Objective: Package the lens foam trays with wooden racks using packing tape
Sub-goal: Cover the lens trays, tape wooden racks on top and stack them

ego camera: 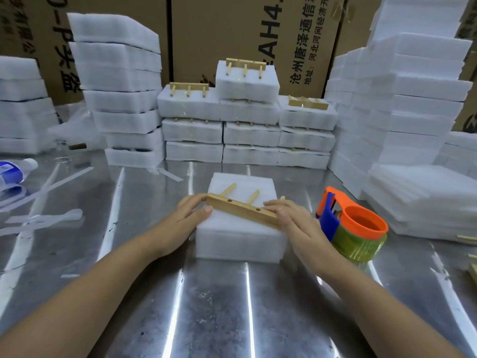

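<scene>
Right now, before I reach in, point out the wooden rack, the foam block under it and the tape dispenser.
wooden rack (244,210): head view, middle of the bar, between its two holes.
foam block (240,241): head view, near front face.
tape dispenser (361,232): head view, orange hub's outer wall.

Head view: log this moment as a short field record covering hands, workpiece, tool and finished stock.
left hand: holds the left end of the wooden rack, thumb on its front edge
right hand: holds the rack's right end
rack position: lying across the top of the foam tray block, pegs pointing away from the person
tape dispenser: orange and blue, on the metal table right of the block, untouched
finished packages: stacked at the back, racks on top
</scene>
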